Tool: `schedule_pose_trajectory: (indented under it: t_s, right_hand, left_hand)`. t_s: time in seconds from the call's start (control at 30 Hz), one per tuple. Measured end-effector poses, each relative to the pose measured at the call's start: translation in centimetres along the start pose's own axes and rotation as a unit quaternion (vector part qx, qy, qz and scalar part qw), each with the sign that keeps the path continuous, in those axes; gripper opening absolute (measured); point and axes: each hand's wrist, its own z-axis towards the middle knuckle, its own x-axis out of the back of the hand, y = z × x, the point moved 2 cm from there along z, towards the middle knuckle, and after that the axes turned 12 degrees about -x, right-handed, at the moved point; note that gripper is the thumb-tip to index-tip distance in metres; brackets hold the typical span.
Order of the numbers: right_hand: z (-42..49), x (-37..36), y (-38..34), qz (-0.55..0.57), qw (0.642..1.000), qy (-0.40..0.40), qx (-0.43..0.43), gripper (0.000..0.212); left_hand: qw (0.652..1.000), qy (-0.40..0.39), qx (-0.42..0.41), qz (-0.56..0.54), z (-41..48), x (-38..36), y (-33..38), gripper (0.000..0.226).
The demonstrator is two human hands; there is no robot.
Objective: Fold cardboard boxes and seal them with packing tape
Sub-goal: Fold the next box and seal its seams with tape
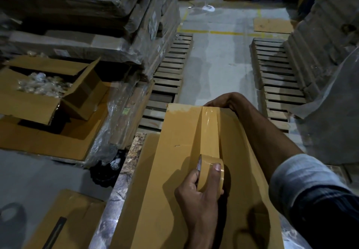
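Head view: on a marbled table [126, 171], a cardboard box [174, 171] was clasped at its far edge by the right hand [219, 101], a tape roll [207, 163] gripped by the left hand [198, 196], fingers [193, 178] curled round it, pallets [169, 74] laid along the concrete floor [217, 64].

The right arm's sleeve [318, 206] is dark blue with faint paler checks, its pale grey-blue cuff [299, 175] rolled back, while the right hand [220, 102] and left hand [198, 196] are bare.
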Motion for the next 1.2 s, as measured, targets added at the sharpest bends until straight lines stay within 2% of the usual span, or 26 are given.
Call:
schedule_pose_trajectory:
  t_s: [0.1, 0.13, 0.2, 0.23, 0.3, 0.37, 0.43, 0.47, 0.5, 0.53, 0.6, 0.7, 0.83, 1.03, 1.2]
  right_hand:
    - [1.9, 0.8, 0.4, -0.036, 0.998, -0.008, -0.043, 0.09]
    - [2.2, 0.8, 0.5, -0.023, 0.998, 0.005, -0.053, 0.086]
    - [3.9, 1.1, 0.9, 0.036, 0.995, 0.08, -0.053, 0.047]
    - [4.4, 1.2, 1.1, 0.067, 0.987, 0.137, -0.04, 0.039]
    - [4.0, 0.8, 1.5, 0.065, 0.965, 0.252, -0.021, 0.049]
    - [1.8, 0.3, 1.3, 0.088, 0.92, 0.376, 0.068, 0.046]
    - [-2.1, -0.6, 0.9, 0.188, 0.847, 0.438, 0.234, 0.036]
    - [-4.0, -1.3, 1.0, 0.207, 0.825, 0.432, 0.299, 0.035]
    - [-5.3, -1.9, 0.9, 0.189, 0.824, 0.41, 0.343, 0.039]
    - [-6.2, -2.8, 1.0, 0.146, 0.839, 0.382, 0.359, 0.045]
    - [-6.2, -4.5, 1.6, 0.047, 0.875, 0.341, 0.342, 0.055]
    - [-6.0, -6.5, 2.7, -0.07, 0.865, 0.352, 0.35, 0.056]
    - [-5.9, -8.3, 3.8, -0.115, 0.864, 0.354, 0.339, 0.065]
    - [-5.8, -9.6, 4.6, -0.161, 0.851, 0.364, 0.343, 0.066]
    - [-5.9, -9.8, 4.5, -0.172, 0.848, 0.368, 0.339, 0.063]
  left_hand:
    - [1.0, -0.004, 0.003, -0.001, 0.2, 0.0, 0.1, 0.023]
    - [1.0, -0.009, 0.007, -0.003, 0.2, 0.1, 0.2, 0.022]
    - [1.0, -0.021, 0.018, -0.005, 0.5, 0.2, 0.2, 0.02]
    - [0.999, -0.027, 0.022, -0.005, 0.6, 0.3, 0.1, 0.02]
    - [0.999, -0.032, 0.033, -0.005, 0.8, 0.6, 0.2, 0.02]
    - [0.998, -0.041, 0.038, -0.005, 1.1, 0.7, 0.2, 0.018]
    - [0.998, -0.047, 0.04, -0.004, 1.3, 0.9, 0.2, 0.014]
    - [0.998, -0.048, 0.039, 0.0, 1.4, 0.9, 0.2, 0.014]
    - [0.998, -0.048, 0.04, 0.002, 1.6, 1.0, 0.2, 0.014]
    - [0.998, -0.047, 0.041, 0.002, 1.7, 1.0, 0.3, 0.015]
    - [0.998, -0.044, 0.045, -0.001, 1.9, 0.9, 0.4, 0.015]
    - [0.998, -0.046, 0.043, 0.003, 1.8, 0.8, 0.6, 0.015]
    - [0.997, -0.063, 0.014, 0.031, 1.5, 0.9, 0.8, 0.021]
    - [0.994, -0.076, 0.004, 0.073, 1.3, 1.6, 1.4, 0.031]
    - [0.99, -0.088, 0.062, 0.096, -1.0, 3.5, 1.3, 0.036]
